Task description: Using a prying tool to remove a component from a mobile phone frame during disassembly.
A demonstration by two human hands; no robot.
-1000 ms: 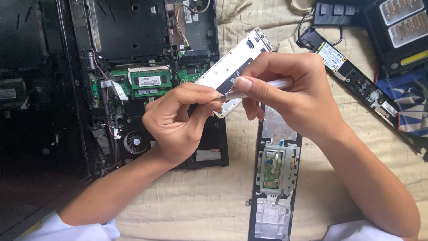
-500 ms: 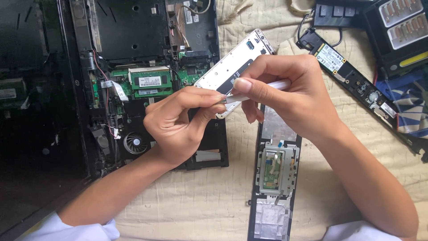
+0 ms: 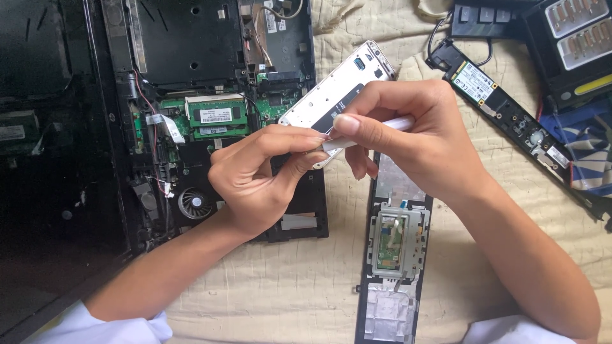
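A white phone frame (image 3: 331,92) with its back open is held tilted above the opened laptop base (image 3: 191,83). My left hand (image 3: 255,175) grips the frame's lower end from below. My right hand (image 3: 414,137) pinches a thin white tool (image 3: 398,123) whose tip rests at the frame's lower edge, between my two thumbs. The tool's tip and the frame's lower end are hidden by my fingers.
The laptop base shows a green memory module (image 3: 215,116) and a round fan (image 3: 194,202). A black palmrest strip with a touchpad board (image 3: 394,245) lies below my right hand. A long circuit board (image 3: 503,108) and black battery packs (image 3: 574,44) lie at top right on a beige quilted cloth (image 3: 287,293).
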